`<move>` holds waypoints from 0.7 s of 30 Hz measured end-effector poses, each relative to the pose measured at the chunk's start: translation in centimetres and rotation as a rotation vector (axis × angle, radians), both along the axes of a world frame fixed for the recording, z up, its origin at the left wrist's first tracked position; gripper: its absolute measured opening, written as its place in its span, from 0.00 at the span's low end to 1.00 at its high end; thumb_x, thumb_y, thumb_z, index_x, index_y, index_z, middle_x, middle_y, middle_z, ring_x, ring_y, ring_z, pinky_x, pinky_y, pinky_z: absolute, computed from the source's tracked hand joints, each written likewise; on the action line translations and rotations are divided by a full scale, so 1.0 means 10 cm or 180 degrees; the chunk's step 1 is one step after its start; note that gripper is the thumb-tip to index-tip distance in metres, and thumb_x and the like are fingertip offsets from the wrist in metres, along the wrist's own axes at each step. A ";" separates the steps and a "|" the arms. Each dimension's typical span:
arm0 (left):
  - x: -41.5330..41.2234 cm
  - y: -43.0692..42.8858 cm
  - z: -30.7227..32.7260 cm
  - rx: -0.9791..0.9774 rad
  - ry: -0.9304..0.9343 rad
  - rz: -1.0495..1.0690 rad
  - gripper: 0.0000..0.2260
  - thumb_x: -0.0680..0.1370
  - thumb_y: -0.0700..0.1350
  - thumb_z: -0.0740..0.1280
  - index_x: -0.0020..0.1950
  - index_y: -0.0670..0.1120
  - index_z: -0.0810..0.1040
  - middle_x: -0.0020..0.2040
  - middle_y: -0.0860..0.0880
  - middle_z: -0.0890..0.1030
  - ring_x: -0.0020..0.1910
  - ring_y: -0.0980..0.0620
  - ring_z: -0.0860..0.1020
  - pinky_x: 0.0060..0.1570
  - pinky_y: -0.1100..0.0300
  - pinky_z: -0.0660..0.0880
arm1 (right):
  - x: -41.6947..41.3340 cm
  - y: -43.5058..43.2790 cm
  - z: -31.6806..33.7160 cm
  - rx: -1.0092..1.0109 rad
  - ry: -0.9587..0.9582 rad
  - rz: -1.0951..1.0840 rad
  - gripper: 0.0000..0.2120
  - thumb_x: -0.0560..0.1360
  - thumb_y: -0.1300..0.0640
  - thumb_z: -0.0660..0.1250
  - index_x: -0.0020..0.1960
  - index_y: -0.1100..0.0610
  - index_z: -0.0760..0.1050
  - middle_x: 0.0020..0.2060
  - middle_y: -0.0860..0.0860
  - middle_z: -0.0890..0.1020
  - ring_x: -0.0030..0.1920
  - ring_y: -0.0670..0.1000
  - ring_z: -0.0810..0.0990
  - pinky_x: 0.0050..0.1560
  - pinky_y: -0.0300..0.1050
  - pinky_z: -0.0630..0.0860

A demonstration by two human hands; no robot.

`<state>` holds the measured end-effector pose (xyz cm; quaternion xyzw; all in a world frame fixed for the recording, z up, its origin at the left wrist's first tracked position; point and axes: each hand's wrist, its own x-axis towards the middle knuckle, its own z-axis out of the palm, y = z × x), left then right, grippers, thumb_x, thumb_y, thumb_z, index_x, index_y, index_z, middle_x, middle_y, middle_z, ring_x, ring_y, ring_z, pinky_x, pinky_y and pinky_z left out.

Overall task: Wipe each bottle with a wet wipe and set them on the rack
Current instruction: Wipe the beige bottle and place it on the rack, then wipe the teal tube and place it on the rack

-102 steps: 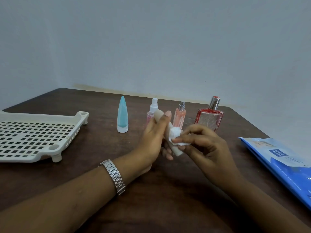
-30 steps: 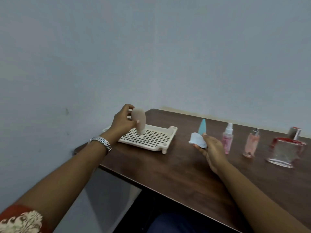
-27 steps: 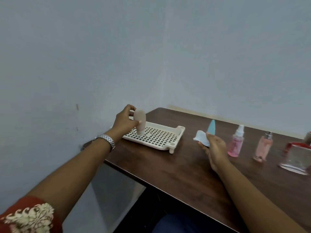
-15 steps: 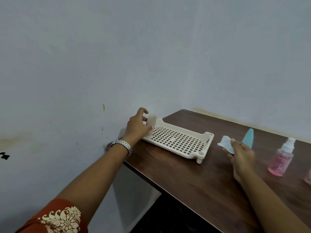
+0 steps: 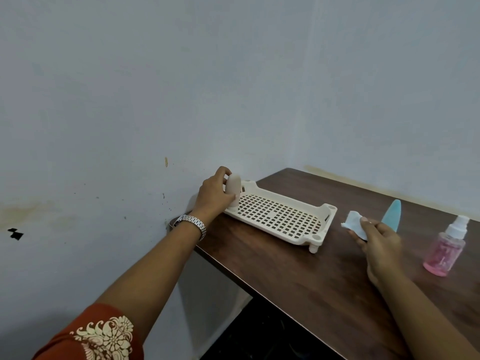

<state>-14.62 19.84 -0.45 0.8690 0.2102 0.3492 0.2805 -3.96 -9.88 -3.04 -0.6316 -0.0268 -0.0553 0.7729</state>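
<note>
On the rack's far-left corner, left hand gripping upright beige bottle, right hand pinching wet wipe over counter

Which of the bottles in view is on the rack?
The beige bottle, upright at the rack's left end, gripped by the left hand. The teal bottle and pink spray bottle stand on the table.

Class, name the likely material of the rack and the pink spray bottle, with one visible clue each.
Rack: likely moulded plastic, matte cream; uniform grid of holes, rounded legs. Pink spray bottle: seemingly clear plastic, possibly glass; pink liquid shows through.
</note>
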 end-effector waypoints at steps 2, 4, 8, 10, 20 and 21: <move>0.01 -0.02 -0.01 0.0070 0.0006 0.0013 0.21 0.69 0.40 0.73 0.58 0.50 0.69 0.55 0.47 0.79 0.48 0.46 0.78 0.47 0.54 0.76 | -0.02 0.00 0.01 -0.0006 -0.0011 -0.0008 0.06 0.78 0.58 0.64 0.53 0.60 0.75 0.45 0.48 0.75 0.49 0.50 0.77 0.55 0.49 0.77; 0.03 -0.03 -0.01 0.0093 0.0013 0.0020 0.22 0.69 0.39 0.73 0.59 0.49 0.68 0.54 0.46 0.79 0.49 0.46 0.78 0.47 0.53 0.76 | -0.02 0.00 0.01 -0.0006 0.0000 0.0020 0.07 0.78 0.59 0.63 0.54 0.61 0.75 0.44 0.47 0.75 0.47 0.49 0.78 0.55 0.48 0.77; 0.05 -0.05 -0.03 -0.0047 -0.0053 0.0049 0.28 0.68 0.40 0.75 0.63 0.48 0.65 0.55 0.45 0.77 0.52 0.46 0.76 0.50 0.54 0.75 | 0.00 0.00 0.01 -0.0049 0.0021 0.0035 0.10 0.78 0.59 0.64 0.57 0.62 0.75 0.46 0.48 0.76 0.47 0.49 0.78 0.55 0.48 0.77; 0.05 -0.07 -0.03 -0.0080 -0.0091 0.0088 0.33 0.67 0.40 0.76 0.67 0.48 0.63 0.58 0.45 0.75 0.56 0.47 0.75 0.54 0.53 0.74 | 0.01 -0.01 0.00 -0.0096 0.0024 0.0022 0.11 0.78 0.58 0.64 0.58 0.62 0.75 0.49 0.50 0.76 0.49 0.50 0.78 0.55 0.48 0.78; 0.13 -0.41 0.09 0.0671 -0.0177 0.0452 0.37 0.68 0.46 0.76 0.71 0.53 0.60 0.71 0.46 0.61 0.70 0.45 0.60 0.68 0.45 0.59 | 0.02 -0.02 -0.01 -0.0119 0.0003 0.0044 0.11 0.78 0.58 0.64 0.58 0.62 0.76 0.51 0.52 0.77 0.47 0.49 0.79 0.53 0.47 0.79; 0.14 -0.47 0.09 0.0791 -0.0203 0.0445 0.36 0.68 0.47 0.75 0.71 0.53 0.60 0.71 0.47 0.61 0.70 0.46 0.60 0.69 0.44 0.57 | 0.01 -0.02 -0.01 -0.0106 -0.0018 0.0047 0.11 0.78 0.58 0.64 0.58 0.62 0.76 0.50 0.51 0.77 0.46 0.49 0.79 0.53 0.47 0.79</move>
